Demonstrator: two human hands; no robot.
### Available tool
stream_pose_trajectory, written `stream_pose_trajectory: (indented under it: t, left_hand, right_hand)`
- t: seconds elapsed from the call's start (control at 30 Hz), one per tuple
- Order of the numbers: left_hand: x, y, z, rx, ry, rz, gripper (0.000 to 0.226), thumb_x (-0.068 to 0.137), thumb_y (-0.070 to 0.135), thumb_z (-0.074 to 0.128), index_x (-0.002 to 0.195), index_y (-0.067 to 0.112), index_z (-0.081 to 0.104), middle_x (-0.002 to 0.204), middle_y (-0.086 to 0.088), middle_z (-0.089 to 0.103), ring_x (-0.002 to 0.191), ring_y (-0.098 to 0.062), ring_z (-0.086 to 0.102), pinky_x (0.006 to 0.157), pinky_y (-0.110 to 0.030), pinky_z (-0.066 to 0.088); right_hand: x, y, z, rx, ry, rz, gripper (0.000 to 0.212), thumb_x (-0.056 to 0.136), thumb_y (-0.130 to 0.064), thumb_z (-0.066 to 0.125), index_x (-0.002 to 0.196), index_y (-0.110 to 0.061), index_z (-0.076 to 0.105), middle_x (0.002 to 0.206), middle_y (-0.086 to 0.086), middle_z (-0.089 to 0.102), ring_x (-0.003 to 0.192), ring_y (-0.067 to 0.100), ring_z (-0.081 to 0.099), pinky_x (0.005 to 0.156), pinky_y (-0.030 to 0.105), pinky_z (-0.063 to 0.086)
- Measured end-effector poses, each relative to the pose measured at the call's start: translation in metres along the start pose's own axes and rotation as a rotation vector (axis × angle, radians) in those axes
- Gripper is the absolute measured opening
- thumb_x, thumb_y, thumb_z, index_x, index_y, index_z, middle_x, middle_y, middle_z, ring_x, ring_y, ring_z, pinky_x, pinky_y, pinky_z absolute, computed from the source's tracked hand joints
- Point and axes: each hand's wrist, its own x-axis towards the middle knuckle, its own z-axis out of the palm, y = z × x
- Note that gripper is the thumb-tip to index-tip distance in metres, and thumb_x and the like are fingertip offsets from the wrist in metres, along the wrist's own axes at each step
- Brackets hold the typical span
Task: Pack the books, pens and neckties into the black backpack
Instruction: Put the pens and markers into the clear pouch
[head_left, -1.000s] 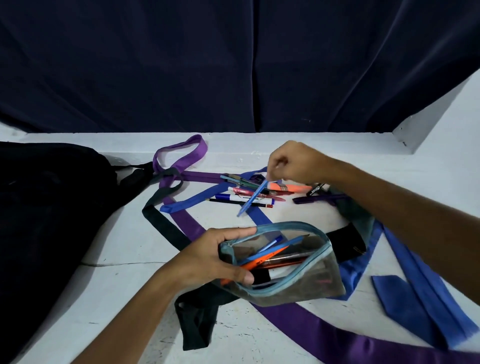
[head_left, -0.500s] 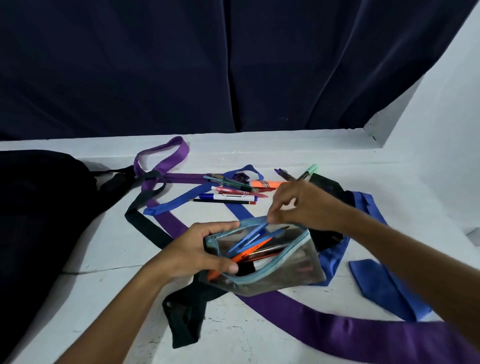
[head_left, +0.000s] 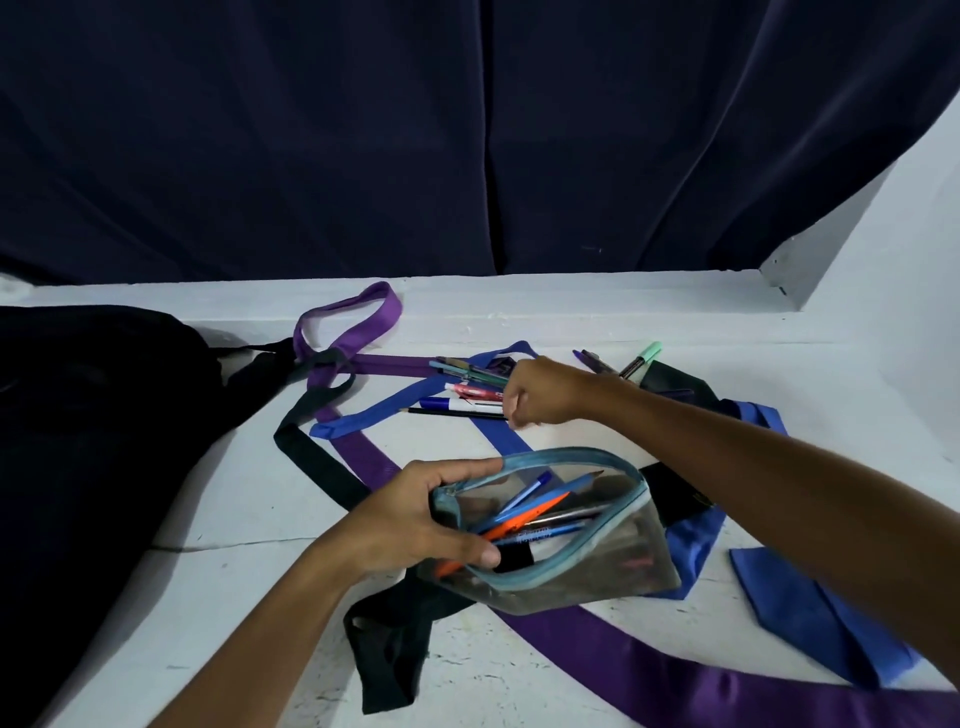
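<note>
The pens are going into the clear pencil pouch (head_left: 561, 566). The left hand (head_left: 415, 519) holds its mouth open; several pens lie inside. The right hand (head_left: 540, 392), fingers curled, reaches the loose pens (head_left: 467, 400) by the neckties (head_left: 363, 447); whether it grips one, I cannot tell. The black backpack (head_left: 93, 426) waits at the left.

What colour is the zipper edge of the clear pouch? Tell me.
Light teal-blue; the clear pouch's zipper edge shows in the head view.

Backpack (head_left: 88, 415) far left on table (head_left: 218, 519). Pouch (head_left: 561, 540) near centre, pens inside, left hand (head_left: 410, 519) on its left rim. Loose pens (head_left: 467, 395) behind pouch, right hand (head_left: 550, 392) at their right end. Ties (head_left: 675, 670) under and around pouch.
</note>
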Motion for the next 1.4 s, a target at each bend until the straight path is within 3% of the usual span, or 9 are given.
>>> stream_pose_trajectory:
  t: [0.1, 0.23, 0.4, 0.63, 0.83, 0.97, 1.07, 1.23, 1.4]
  left_hand:
    - [-0.001, -0.001, 0.000, -0.019, 0.000, -0.008, 0.080, 0.062, -0.002, 0.086, 0.132, 0.023, 0.057, 0.121, 0.004, 0.070, 0.114, -0.014, 0.065, 0.091, -0.028, 0.054]
    - [-0.001, -0.004, 0.001, -0.056, 0.004, -0.005, 0.081, 0.058, -0.001, 0.088, 0.130, 0.024, 0.059, 0.120, 0.004, 0.070, 0.114, -0.014, 0.065, 0.093, -0.029, 0.054]
    - [-0.002, -0.003, 0.002, -0.086, 0.008, -0.004, 0.084, 0.052, 0.007, 0.086, 0.130, 0.022, 0.059, 0.116, 0.005, 0.072, 0.111, -0.011, 0.066, 0.080, -0.020, 0.054]
    - [0.001, -0.004, 0.001, -0.065, 0.020, 0.006, 0.081, 0.052, 0.007, 0.087, 0.126, 0.026, 0.061, 0.118, 0.006, 0.071, 0.112, -0.011, 0.065, 0.087, -0.022, 0.053]
    - [0.004, -0.003, -0.003, -0.074, -0.001, -0.001, 0.084, 0.054, 0.004, 0.085, 0.132, 0.019, 0.056, 0.119, 0.007, 0.070, 0.112, -0.012, 0.066, 0.088, -0.022, 0.054]
    - [0.007, -0.001, -0.005, -0.033, -0.015, -0.016, 0.096, 0.043, 0.030, 0.097, 0.130, 0.024, 0.058, 0.125, 0.007, 0.067, 0.117, -0.013, 0.063, 0.097, -0.031, 0.052]
    - [0.006, -0.001, -0.004, -0.045, -0.010, -0.016, 0.089, 0.048, 0.020, 0.096, 0.129, 0.022, 0.058, 0.125, 0.007, 0.068, 0.117, -0.013, 0.063, 0.097, -0.031, 0.052]
    - [0.005, 0.002, -0.002, -0.033, 0.003, -0.008, 0.080, 0.057, 0.002, 0.084, 0.131, 0.017, 0.057, 0.122, 0.004, 0.069, 0.115, -0.013, 0.064, 0.098, -0.032, 0.052]
    - [0.006, 0.001, -0.004, -0.063, -0.018, 0.011, 0.084, 0.051, 0.012, 0.094, 0.127, 0.021, 0.059, 0.119, 0.003, 0.071, 0.113, -0.018, 0.066, 0.090, -0.026, 0.054]
  right_hand:
    - [0.013, -0.004, 0.009, -0.188, 0.039, 0.049, 0.017, 0.081, -0.021, 0.075, 0.084, -0.005, 0.069, 0.088, 0.010, 0.069, 0.085, 0.024, 0.064, 0.073, 0.032, 0.049]
    - [0.017, -0.006, 0.014, -0.271, 0.090, 0.089, 0.023, 0.081, -0.028, 0.077, 0.090, -0.012, 0.064, 0.087, 0.004, 0.060, 0.085, 0.025, 0.060, 0.070, 0.030, 0.043]
    - [0.017, 0.006, 0.012, -0.206, 0.064, 0.071, 0.015, 0.084, -0.019, 0.072, 0.093, -0.006, 0.073, 0.095, 0.009, 0.071, 0.091, 0.026, 0.065, 0.078, 0.035, 0.053]
    - [-0.033, 0.010, -0.052, 0.303, 0.138, -0.032, 0.003, 0.080, -0.003, 0.074, 0.078, -0.002, 0.076, 0.066, 0.002, 0.070, 0.059, 0.004, 0.061, 0.059, 0.020, 0.049]
    - [-0.093, 0.017, -0.116, 0.189, -0.023, 0.012, 0.009, 0.081, -0.011, 0.073, 0.075, -0.014, 0.078, 0.071, 0.004, 0.073, 0.062, 0.007, 0.062, 0.059, 0.020, 0.046]
    - [-0.106, 0.023, -0.110, 0.144, -0.154, 0.066, 0.010, 0.080, -0.015, 0.075, 0.072, -0.019, 0.078, 0.072, 0.003, 0.073, 0.064, 0.007, 0.062, 0.065, 0.026, 0.045]
    - [-0.104, 0.016, -0.085, 0.140, -0.152, 0.043, 0.010, 0.079, -0.018, 0.077, 0.071, -0.025, 0.077, 0.069, -0.009, 0.071, 0.063, -0.002, 0.056, 0.067, 0.024, 0.042]
    - [-0.097, -0.008, -0.044, 0.118, -0.147, -0.062, 0.011, 0.078, -0.025, 0.079, 0.070, -0.030, 0.075, 0.097, -0.005, 0.069, 0.094, 0.009, 0.060, 0.080, 0.023, 0.041]
    - [-0.098, -0.025, -0.016, -0.011, -0.176, -0.080, 0.007, 0.084, -0.031, 0.073, 0.088, -0.026, 0.077, 0.153, 0.002, 0.032, 0.139, 0.015, 0.026, 0.110, 0.037, 0.033]
